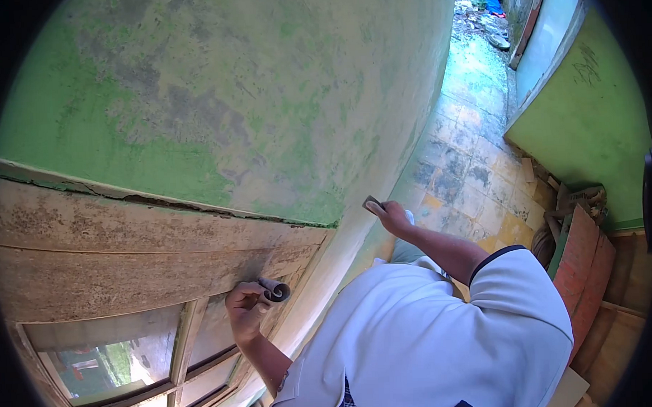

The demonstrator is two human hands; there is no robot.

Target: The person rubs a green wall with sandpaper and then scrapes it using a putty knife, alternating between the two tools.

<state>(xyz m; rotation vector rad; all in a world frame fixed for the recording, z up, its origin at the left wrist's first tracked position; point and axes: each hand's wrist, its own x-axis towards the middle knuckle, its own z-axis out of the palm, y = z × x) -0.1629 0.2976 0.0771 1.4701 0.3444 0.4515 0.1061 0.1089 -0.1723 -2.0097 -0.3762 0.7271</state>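
One rolled sheet (274,290) sits below the frame's centre, the left hand's (245,310) fingers curled closed around it. One small flat piece (373,204), near the centre beside the wall (264,91), is pinched between the closed fingers of the right hand (394,220). Outward, one wooden window frame (179,352) at lower left shows four panes, and one red board (584,270) leans at right.
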